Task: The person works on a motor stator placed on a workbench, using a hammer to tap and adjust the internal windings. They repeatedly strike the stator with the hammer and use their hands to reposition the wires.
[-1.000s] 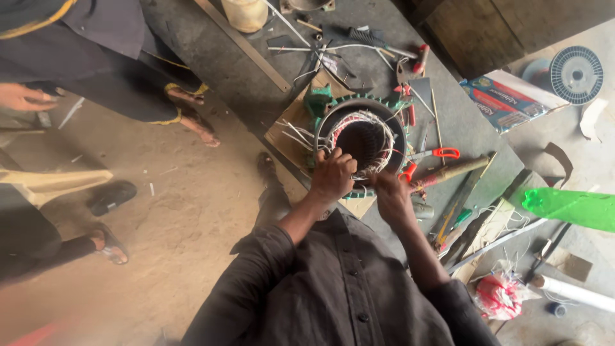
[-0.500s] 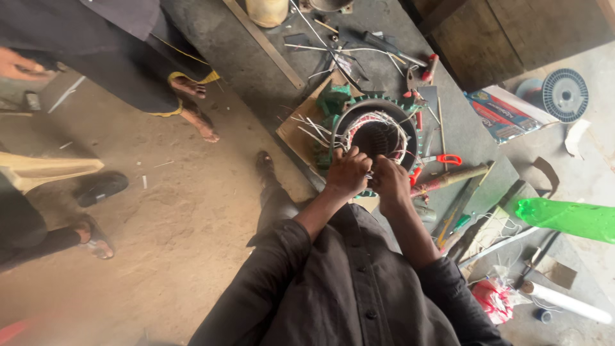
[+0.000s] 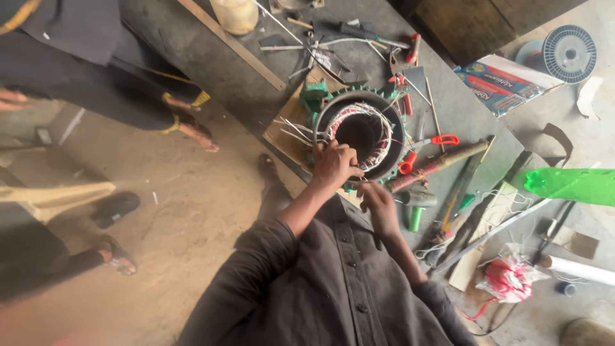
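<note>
A round motor stator with a green finned housing and copper-and-white windings lies on a wooden board on the concrete slab. My left hand rests on its near rim, fingers curled into the winding wires. My right hand is just below the rim, nearer my body, with fingers pinched together; what they hold is too small to see. Both arms wear dark brown sleeves.
Red-handled scissors, a bamboo stick, a green-handled tool and loose wires lie right of the stator. A wire spool, a printed box and a green plastic sheet sit farther right. Other people's sandalled feet stand at left.
My right hand has drawn back from the stator rim toward my body, while my left hand stays on the rim. The view has shifted slightly.
</note>
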Available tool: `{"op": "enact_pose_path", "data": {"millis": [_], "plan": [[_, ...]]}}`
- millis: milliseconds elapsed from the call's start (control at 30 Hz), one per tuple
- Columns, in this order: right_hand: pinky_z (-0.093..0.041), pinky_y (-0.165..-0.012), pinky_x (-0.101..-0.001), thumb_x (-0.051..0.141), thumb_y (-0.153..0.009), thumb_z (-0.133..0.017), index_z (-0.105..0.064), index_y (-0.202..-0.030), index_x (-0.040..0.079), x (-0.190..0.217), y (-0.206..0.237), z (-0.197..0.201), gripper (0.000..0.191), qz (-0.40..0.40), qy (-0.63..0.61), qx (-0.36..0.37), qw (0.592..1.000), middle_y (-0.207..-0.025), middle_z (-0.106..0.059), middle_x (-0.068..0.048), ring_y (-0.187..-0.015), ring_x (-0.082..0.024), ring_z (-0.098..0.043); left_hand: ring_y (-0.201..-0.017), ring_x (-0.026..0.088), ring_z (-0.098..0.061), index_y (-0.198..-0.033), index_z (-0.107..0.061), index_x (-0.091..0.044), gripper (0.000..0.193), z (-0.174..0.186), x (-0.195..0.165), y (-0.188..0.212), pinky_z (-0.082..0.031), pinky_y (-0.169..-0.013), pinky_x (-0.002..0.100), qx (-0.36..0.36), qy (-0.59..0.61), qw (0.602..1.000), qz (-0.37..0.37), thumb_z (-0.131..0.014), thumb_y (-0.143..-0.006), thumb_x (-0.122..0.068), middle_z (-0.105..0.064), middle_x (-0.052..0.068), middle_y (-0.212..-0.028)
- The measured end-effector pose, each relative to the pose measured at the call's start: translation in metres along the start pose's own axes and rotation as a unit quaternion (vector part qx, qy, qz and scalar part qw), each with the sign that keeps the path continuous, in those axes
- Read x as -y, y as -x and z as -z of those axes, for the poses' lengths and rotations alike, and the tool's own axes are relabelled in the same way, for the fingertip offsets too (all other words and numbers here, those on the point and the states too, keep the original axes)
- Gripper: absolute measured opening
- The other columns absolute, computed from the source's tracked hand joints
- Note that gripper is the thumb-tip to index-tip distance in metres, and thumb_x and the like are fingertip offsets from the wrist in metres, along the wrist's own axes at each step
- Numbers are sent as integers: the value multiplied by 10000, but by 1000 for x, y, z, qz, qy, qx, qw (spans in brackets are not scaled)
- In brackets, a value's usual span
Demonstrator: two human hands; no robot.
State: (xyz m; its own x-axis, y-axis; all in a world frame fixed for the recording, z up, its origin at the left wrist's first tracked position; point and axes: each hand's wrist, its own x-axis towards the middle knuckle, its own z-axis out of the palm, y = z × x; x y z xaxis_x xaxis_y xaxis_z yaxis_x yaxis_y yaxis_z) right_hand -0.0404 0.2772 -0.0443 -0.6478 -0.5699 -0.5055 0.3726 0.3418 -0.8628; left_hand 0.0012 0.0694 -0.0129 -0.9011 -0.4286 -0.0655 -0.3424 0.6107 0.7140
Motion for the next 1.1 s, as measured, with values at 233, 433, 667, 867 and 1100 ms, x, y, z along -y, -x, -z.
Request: {"op": "enact_pose_path", "data": {"millis": [233, 433, 667, 867, 1100], "plan": [[-492, -740, -390, 251, -967, -650, -752, -1110, 36, -24, 72, 79, 278, -148, 317, -232, 908, -948, -686, -112, -817, -262, -627, -1018, 222, -599, -754, -708, -138, 319, -2, -5, 5, -336, -934, 518, -43, -26, 999, -12, -888, -669, -388, -690, -23, -857], [-550, -748, -379, 298, -876, -744, -784, -1072, 87, 78, -19, 42, 291, 78, 417, -106, 899, -980, -753, -127, -840, -253, -735, -993, 215, -609, -771, -687, -154, 332, -8, -1, 11, -357, -938, 499, -83, -18, 996, -18, -894, -671, -394, -672, -37, -849], [-574, -704, -437, 227, -813, -759, -780, -834, 2, 136, -153, -48, 227, 34, 748, 182, 638, -794, -715, -203, -743, -338, -716, -1041, 274, -648, -1141, -513, -57, 796, -10, 1, 14, -410, -874, 453, -136, -23, 990, -3, -950, -572, -402, -659, 105, -1052], [-487, -630, -402, 193, -877, -704, -743, -927, -33, 119, -180, -57, 235, -35, 767, 334, 547, -804, -606, -184, -707, -290, -599, -1063, 298, -643, -1180, -510, -6, 872, -7, 4, 16, -414, -885, 458, -186, -19, 982, -20, -945, -520, -374, -653, 145, -1074], [-342, -511, -360, 176, -972, -656, -661, -1053, -93, 151, -196, -38, 281, -233, 577, 483, 616, -797, -381, -153, -668, -235, -390, -1062, 284, -646, -1148, -496, -68, 793, -13, 10, 16, -408, -893, 456, -140, 10, 990, -4, -958, -573, -358, -646, 98, -1045]]}}
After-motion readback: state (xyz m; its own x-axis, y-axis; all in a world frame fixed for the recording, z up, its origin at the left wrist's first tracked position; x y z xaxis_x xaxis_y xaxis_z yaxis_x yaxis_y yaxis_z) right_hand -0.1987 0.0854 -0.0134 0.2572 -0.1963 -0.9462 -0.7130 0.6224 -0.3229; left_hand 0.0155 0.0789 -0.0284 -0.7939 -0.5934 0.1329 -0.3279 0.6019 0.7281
